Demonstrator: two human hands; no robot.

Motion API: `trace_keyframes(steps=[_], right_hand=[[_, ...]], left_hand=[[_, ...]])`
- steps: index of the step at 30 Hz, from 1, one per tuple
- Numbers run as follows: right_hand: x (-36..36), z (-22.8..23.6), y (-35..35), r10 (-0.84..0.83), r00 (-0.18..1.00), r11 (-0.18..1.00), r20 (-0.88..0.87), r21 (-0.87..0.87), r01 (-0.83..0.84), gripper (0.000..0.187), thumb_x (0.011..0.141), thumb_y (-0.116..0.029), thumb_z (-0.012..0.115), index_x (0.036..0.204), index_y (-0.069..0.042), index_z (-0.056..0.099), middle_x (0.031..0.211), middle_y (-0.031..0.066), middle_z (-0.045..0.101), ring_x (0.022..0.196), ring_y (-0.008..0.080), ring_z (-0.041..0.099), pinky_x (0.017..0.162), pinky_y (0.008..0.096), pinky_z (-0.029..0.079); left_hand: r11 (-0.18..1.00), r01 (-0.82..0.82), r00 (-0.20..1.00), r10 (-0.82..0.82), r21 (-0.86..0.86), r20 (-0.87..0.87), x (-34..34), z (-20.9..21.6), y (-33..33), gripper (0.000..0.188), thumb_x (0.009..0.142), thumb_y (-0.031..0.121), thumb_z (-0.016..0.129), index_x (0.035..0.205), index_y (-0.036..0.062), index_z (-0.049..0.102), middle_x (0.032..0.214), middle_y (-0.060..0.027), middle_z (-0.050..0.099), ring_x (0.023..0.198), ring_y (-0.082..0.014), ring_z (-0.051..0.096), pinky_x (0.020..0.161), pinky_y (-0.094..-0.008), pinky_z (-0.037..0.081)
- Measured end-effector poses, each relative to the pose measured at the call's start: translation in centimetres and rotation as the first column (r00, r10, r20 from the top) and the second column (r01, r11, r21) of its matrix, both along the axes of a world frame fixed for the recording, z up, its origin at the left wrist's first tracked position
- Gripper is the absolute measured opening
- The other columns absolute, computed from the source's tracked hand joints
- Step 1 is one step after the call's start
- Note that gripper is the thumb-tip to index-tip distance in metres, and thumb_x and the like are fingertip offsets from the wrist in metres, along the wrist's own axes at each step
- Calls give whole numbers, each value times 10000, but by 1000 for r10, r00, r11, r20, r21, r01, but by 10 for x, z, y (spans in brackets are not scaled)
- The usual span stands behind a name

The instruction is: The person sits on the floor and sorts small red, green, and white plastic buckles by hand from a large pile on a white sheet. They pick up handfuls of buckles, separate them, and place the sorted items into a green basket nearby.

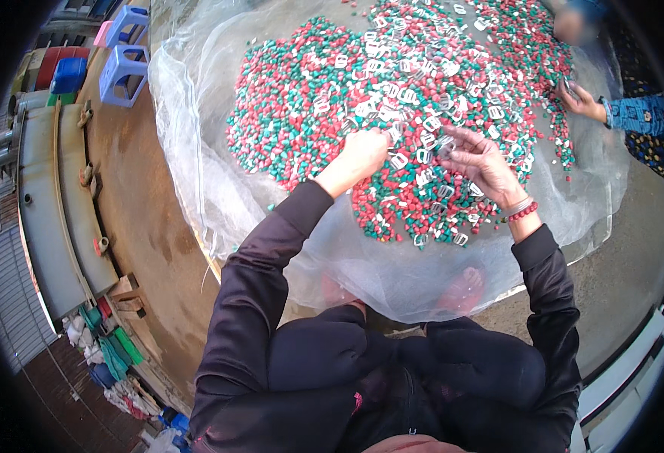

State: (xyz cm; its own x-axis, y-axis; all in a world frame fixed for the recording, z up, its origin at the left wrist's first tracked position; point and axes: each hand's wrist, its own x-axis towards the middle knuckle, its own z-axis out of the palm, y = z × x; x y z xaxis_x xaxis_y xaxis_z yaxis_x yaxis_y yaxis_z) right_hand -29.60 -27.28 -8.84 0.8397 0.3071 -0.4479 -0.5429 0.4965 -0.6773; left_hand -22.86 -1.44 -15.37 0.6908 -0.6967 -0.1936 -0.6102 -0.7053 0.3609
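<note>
A wide pile of small red, green and white pebble-like pieces point(287, 113), mixed with many pale slide buckles point(398, 160), lies spread on a sheer white mesh sheet point(347, 264). My left hand point(360, 157) is closed at the middle of the pile, fingertips down among the buckles; what it pinches, if anything, is hidden. To its right, my right hand point(487, 167) is raised a little over the pieces, palm partly turned up. Its thumb and fingers grip one or more pale buckles point(447, 146); how many is unclear.
At the far right a co-worker's hand point(582, 103) in a blue sleeve reaches to the pile's edge. Blue plastic stools point(124, 75) stand at the far left, near a long grey metal tank point(60, 204). A white slatted piece point(622, 377) stands at lower right.
</note>
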Motion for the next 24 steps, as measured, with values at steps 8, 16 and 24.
trace_keyframes(steps=[8, 16, 24], right_hand=[[-3, -7, -2, -17, 999, 932, -35, -362, 3, 267, 923, -90, 613, 1178, -12, 626, 909, 17, 662, 713, 61, 630, 588, 193, 525], [-3, 9, -3, 24, 1000, 930, -16, -366, -28, 290, 940, -63, 507, 1209, -9, 600, 890, 9, 597, 595, 68, 576, 560, 208, 520], [-2, -20, -10, 459, 876, 319, 149, -948, -6, 451, 821, 125, 410, 1210, 3, 602, 1003, 102, 503, 854, 166, 563, 728, 281, 506]], left_hand=[[950, -207, 842, 50, -235, -537, 24, 56, 11, 420, 875, 410, 657, 787, 6, 582, 618, -118, 526, 611, -238, 549, 602, -383, 420], [838, -461, 544, 7, -292, -839, 19, 69, 1, 373, 964, 414, 554, 797, 81, 553, 597, 37, 405, 532, -57, 385, 488, -255, 313], [977, 18, 998, -32, -213, -62, 12, 48, 3, 390, 933, 374, 552, 940, -14, 583, 795, -213, 585, 790, -404, 602, 703, -476, 488]])
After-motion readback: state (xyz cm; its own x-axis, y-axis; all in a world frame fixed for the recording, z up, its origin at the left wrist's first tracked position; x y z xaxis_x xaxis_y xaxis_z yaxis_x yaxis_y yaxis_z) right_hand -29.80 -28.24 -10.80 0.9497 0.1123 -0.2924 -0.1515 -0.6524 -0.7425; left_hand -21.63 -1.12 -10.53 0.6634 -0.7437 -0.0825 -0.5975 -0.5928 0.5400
